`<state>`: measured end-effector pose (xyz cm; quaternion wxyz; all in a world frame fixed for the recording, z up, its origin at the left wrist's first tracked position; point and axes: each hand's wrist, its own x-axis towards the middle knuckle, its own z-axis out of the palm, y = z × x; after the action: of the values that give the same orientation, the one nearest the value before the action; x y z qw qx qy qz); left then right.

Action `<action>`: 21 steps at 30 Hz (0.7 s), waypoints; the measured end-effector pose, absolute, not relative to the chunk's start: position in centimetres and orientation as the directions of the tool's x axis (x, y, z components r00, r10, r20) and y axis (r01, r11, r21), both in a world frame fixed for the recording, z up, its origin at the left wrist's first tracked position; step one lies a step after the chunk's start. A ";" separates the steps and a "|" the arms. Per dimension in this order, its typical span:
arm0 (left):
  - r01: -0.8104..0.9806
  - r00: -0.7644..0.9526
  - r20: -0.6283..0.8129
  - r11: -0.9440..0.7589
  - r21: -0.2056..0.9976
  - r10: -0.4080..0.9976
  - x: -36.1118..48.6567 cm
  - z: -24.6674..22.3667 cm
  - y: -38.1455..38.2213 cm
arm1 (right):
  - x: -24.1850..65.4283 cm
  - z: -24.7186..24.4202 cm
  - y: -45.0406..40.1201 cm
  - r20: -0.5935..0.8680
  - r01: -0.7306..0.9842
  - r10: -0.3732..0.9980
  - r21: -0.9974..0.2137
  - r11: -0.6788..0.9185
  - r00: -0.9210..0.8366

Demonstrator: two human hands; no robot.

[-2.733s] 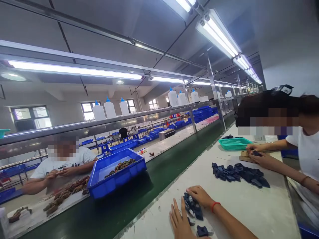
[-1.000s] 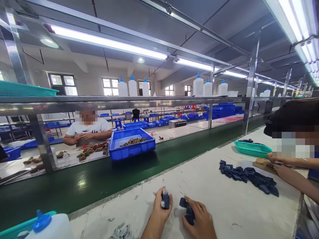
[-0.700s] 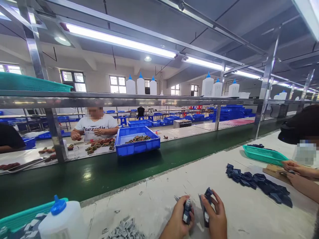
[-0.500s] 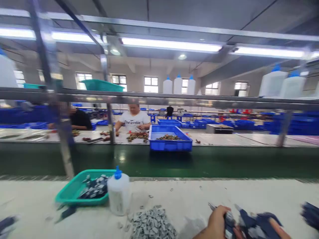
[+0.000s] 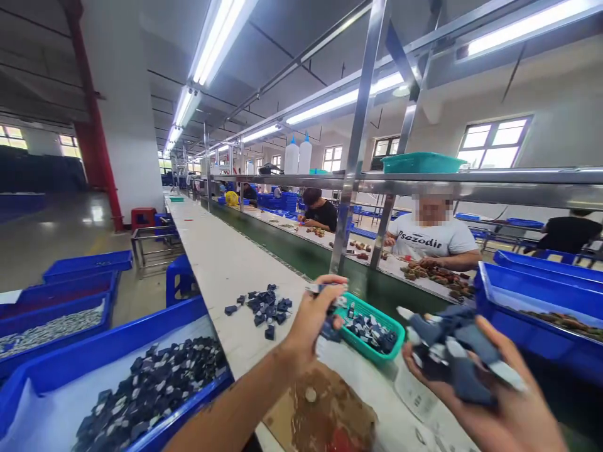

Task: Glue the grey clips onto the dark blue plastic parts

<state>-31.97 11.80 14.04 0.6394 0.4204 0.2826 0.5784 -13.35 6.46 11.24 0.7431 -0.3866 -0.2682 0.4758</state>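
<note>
My left hand (image 5: 313, 314) is closed over dark pieces at the left end of the green basket (image 5: 400, 333), with a thin light object between thumb and fingers. My right hand (image 5: 499, 383) is cupped around a pile of dark blue pieces with whitish parts (image 5: 461, 345), right of the basket. Similar pieces fill the basket. Scattered dark pieces (image 5: 266, 307) lie on the white table (image 5: 211, 251) beyond my left hand. A brown stained board (image 5: 325, 408) lies below the hands. A white bottle (image 5: 417, 395) is partly hidden by my right hand.
A blue crate (image 5: 155, 383) of dark pieces stands left of the table, with further blue crates (image 5: 61, 314) behind. Metal posts (image 5: 358, 125) and a shelf (image 5: 518, 182) run along the table's far side. A person in a white shirt (image 5: 433, 238) sits across, beside a blue crate (image 5: 541, 314).
The view has swung left, bringing the long table, floor and left crates into sight. Both hands are now beside the green basket, the right one lifted with its pile of pieces.
</note>
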 end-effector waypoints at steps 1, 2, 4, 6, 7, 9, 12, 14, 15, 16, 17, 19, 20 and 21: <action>-0.423 0.035 0.138 -0.110 0.899 0.990 -34.7 12.5 13.4 | -15.6 11.7 7.8 -0.110 -0.600 0.930 -0.789 0.133 0.351; -0.325 -0.074 0.145 -0.161 0.932 0.987 -37.2 10.7 14.9 | -18.0 11.7 9.4 -0.215 -0.635 0.942 -0.772 -0.004 0.256; -0.118 -0.234 0.156 -0.187 0.975 0.960 -41.6 6.8 17.7 | -23.2 10.5 13.2 -0.272 -0.598 0.944 -0.794 -0.111 0.185; 0.080 -0.310 0.189 -0.172 0.982 0.932 -44.9 3.0 20.2 | -27.9 8.1 17.3 -0.303 -0.518 0.935 -0.838 -0.170 0.183; 0.176 -0.319 0.220 -0.171 0.969 0.922 -46.2 1.3 21.5 | -29.9 6.6 19.3 -0.300 -0.468 0.932 -0.866 -0.177 0.203; 0.362 -0.294 0.301 -0.186 0.913 0.907 -48.0 -1.3 23.7 | -33.1 3.6 22.8 -0.253 -0.353 0.931 -0.923 -0.150 0.265; 0.586 -0.193 0.386 -0.209 0.783 0.902 -49.2 -3.7 26.2 | -35.9 -0.2 26.8 -0.121 -0.120 0.932 -0.989 -0.084 0.342; 0.677 -0.081 0.406 -0.249 0.693 0.910 -49.8 -4.5 27.0 | -37.0 -1.9 28.4 -0.017 0.066 0.941 -0.997 -0.042 0.339; 0.702 0.001 0.409 -0.292 0.650 0.913 -50.2 -4.7 27.2 | -37.4 -2.6 29.1 0.029 0.155 0.946 -0.988 -0.023 0.323; 0.714 0.095 0.407 -0.348 0.608 0.908 -50.6 -4.8 27.4 | -37.7 -3.1 29.7 0.067 0.235 0.951 -0.972 -0.006 0.301; 0.714 0.190 0.401 -0.407 0.570 0.896 -51.1 -4.9 27.4 | -37.9 -3.5 30.3 0.094 0.304 0.956 -0.953 0.005 0.278; 0.711 0.326 0.384 -0.492 0.503 0.864 -52.1 -5.1 27.4 | -38.1 -4.0 31.2 0.120 0.407 0.966 -0.913 0.016 0.231; 0.719 0.358 0.379 -0.511 0.471 0.853 -52.5 -5.2 27.4 | -38.0 -4.1 31.6 0.123 0.442 0.971 -0.897 0.021 0.204; 0.734 0.370 0.380 -0.518 0.440 0.847 -52.9 -5.2 27.3 | -37.8 -3.9 31.9 0.125 0.467 0.976 -0.884 0.029 0.176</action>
<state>-52.91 27.25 -5.20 0.0983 0.8219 0.4810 0.2890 -37.76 31.91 -3.88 0.4339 -0.6322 -0.5709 0.2933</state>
